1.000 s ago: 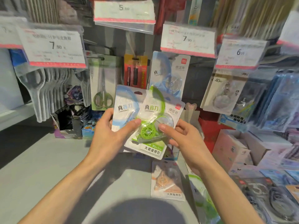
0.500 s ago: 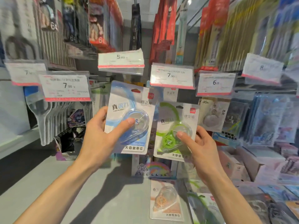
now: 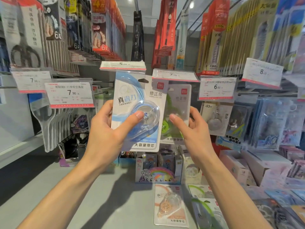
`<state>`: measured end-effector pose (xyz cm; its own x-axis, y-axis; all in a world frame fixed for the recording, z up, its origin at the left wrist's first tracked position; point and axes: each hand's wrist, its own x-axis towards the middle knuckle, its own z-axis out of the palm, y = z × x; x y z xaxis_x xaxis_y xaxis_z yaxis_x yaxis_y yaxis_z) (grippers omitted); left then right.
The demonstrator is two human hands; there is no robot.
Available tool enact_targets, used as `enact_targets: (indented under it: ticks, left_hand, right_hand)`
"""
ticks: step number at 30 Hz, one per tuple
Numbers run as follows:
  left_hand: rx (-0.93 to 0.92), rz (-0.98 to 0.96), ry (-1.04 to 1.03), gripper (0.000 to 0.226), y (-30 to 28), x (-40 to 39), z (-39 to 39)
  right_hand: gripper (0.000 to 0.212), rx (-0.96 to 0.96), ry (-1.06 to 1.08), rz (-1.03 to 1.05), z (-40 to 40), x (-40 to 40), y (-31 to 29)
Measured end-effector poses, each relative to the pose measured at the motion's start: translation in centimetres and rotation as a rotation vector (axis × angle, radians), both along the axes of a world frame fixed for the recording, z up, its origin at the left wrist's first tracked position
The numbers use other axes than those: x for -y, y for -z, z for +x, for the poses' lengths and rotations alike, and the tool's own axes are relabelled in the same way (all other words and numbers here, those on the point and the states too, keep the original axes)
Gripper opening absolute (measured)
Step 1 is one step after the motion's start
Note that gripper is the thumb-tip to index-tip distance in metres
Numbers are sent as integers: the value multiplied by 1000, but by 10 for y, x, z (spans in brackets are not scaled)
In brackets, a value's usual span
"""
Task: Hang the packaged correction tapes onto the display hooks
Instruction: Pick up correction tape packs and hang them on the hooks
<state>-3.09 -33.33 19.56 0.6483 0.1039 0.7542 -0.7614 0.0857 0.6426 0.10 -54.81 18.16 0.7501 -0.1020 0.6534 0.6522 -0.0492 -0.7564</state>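
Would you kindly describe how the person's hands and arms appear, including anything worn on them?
Both forearms are bare up to the frame's bottom edge: no sleeves show. The left hand and right hand wear no gloves, and no rings, watch or bracelets are visible. The fingers have short, plain nails with no polish. No markings or bandages can be seen.

Price tags [image 3: 71,94], hanging scissors [image 3: 24,52]

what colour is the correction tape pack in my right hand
Green: the correction tape pack in your right hand has a green dispenser and swirl, seen in the head view.
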Motion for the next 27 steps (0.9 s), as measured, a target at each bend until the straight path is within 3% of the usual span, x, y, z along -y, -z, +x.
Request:
enact_targets:
  ticks: [11,17,19,23,27]
  left_hand:
    - [-18,22,-3,38,-1,0,4]
    - [-18,38,-16,37,-1,-1,9]
    - [-20,57,-25,38,0,-1,10]
    - [-36,93,-34,38,3,-1,14]
    - [-44,121,-54,37,5,1,16]
  right_hand:
    - [28,-31,89,38,20,4,-5]
    - [42,-95,140,14,37,4,-4]
    - [45,-105,191,-23,44,3,-3]
    - [80,-121,360,-142,56,-3,1]
    - [74,-143,469,-307,62,-4,3]
